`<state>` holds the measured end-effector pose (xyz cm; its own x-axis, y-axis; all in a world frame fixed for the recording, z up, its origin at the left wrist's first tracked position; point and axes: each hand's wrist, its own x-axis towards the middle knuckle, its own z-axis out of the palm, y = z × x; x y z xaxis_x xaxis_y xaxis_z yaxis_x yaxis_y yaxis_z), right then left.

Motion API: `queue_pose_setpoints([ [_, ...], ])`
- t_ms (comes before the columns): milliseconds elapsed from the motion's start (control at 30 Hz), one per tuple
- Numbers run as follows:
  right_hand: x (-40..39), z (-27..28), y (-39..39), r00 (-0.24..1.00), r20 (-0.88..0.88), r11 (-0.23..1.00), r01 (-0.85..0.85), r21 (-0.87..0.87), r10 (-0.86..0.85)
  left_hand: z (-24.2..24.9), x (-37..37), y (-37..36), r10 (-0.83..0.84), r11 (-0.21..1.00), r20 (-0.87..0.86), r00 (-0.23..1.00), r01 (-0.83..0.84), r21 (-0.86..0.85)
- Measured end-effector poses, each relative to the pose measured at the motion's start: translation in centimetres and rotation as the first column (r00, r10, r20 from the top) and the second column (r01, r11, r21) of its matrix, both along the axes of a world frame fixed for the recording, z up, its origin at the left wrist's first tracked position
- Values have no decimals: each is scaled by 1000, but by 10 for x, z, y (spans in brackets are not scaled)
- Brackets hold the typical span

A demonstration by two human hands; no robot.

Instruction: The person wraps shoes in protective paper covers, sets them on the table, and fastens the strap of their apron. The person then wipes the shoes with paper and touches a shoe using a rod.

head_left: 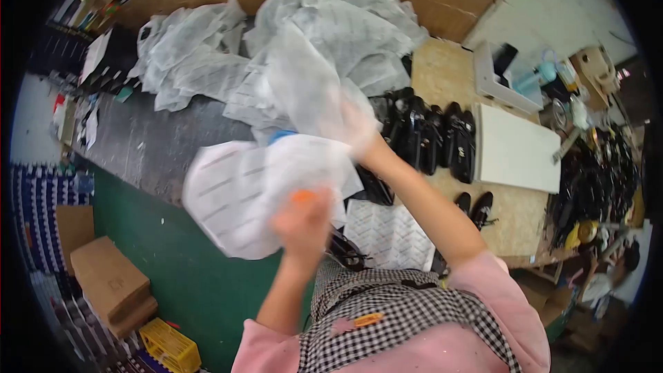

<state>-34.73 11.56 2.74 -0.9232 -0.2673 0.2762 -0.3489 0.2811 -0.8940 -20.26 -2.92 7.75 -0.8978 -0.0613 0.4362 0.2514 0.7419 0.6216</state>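
Observation:
My left hand (304, 221), blurred by motion, is closed on a sheet of white tissue paper (231, 197) with printed grey lines. Something orange shows at its fingers. Farther forward, my right hand (356, 124) is more strongly smeared; a translucent piece of tissue paper (300, 76) seems gripped in it, though single fingers do not show. Behind both hands lies a heap of crumpled tissue paper (345, 21). A bit of blue (282, 136) peeks out beside the sheet. Partly under my right forearm are black shoes (376, 186).
Several glossy black shoes (431, 138) stand in a row on the tabletop (511, 228), beside a white box lid (518, 148). A white bin (507, 79) holds small supplies. Patterned paper (387, 231) lies near my apron. Cardboard boxes (110, 280) and a yellow crate (169, 345) are on the lower left.

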Motion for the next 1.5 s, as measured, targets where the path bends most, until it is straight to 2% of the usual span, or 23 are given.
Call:
queue_pose_setpoints([
  [67, -24, 3, -2, 979, -63, 981, 191, -33, -193, 9, -21, -28, 161, 949, 182, 970, -203, 242],
  [133, 31, 1, -5, 919, 298, 936, -164, -311, 260, -7, -33, -32, 177, 885, 230, 957, -257, 388],
  [233, 94, -1, 17, 823, 477, 951, -276, -140, 309, -37, -19, -7, -142, 652, 467, 873, -273, 708],
  [433, 100, -111, 143, 994, -3, 929, 107, 355, -113, -36, -22, -52, 52, 760, 483, 874, -349, 549],
  [500, 103, -140, 142, 978, -161, 590, 210, 780, -136, -38, -21, -43, 24, 882, 416, 909, -215, 420],
  [633, 108, -141, 164, 987, 59, 871, 103, 480, -150, -37, -24, -21, 103, 944, 403, 909, -217, 249],
  [700, 118, -53, 166, 923, 364, 988, 75, 137, -121, -39, -29, -20, 145, 949, 431, 890, -248, 194],
  [800, 147, 39, 158, 973, 216, 938, 3, 346, -83, -53, -32, -19, 178, 954, 453, 873, -265, 136],
  [867, 164, 58, 145, 969, -167, 638, 12, 770, 183, -61, -30, -4, 124, 943, 391, 912, -231, 239],
  [967, 168, 42, 109, 976, -70, 620, -75, 781, 206, -46, 12, 43, -123, 992, 181, 976, 118, 42],
  [1000, 164, 19, 95, 990, 19, 799, -123, 589, 138, -39, 30, 55, -238, 970, 82, 968, 242, -37],
  [1033, 157, -10, 83, 928, 328, 969, -221, 113, 174, -32, 46, 61, -229, 973, 89, 969, 231, -6],
  [1067, 141, -39, 64, 689, 622, 926, -231, -297, 371, -29, 57, 62, -224, 975, 95, 970, 223, 25],
  [1100, 115, -45, 26, 373, 755, 795, 70, -603, 540, -33, 62, 49, -219, 975, 43, 975, 217, 46],
  [1167, 53, -37, -53, 806, 363, 849, -296, -437, 467, -35, 49, 2, -43, 981, 8, 999, 44, -191],
  [1200, 28, -11, -97, 902, 169, 748, -210, -630, 396, -35, 38, -22, 192, 981, 43, 980, -192, 9],
  [1233, 11, 23, -127, 894, 165, 633, -154, -758, 416, -4, 22, -28, 369, 885, 150, 917, -396, 245],
  [1300, -16, 22, -140, 886, 142, 487, -104, -867, 442, -8, 19, -49, 356, 888, 131, 925, -378, 261],
  [1333, -31, -28, -125, 971, 8, 845, -202, -496, 237, -14, 19, -59, 346, 888, 110, 932, -363, 281],
  [1367, -40, -62, -104, 969, -223, 994, -112, 0, 110, -29, 26, -64, 253, 933, 219, 942, -297, 202],
  [1400, -46, -76, -73, 999, 44, 985, -21, 172, 13, -47, 26, -58, 170, 940, 304, 937, -247, 237],
  [1433, -50, -98, -50, 990, 4, 806, 110, 581, -138, -57, 24, -48, 88, 947, 424, 901, -208, 245],
  [1500, -43, -150, -21, 989, -25, 595, 110, 796, -149, -93, 16, -23, -76, 860, 496, 865, -195, 472],
])
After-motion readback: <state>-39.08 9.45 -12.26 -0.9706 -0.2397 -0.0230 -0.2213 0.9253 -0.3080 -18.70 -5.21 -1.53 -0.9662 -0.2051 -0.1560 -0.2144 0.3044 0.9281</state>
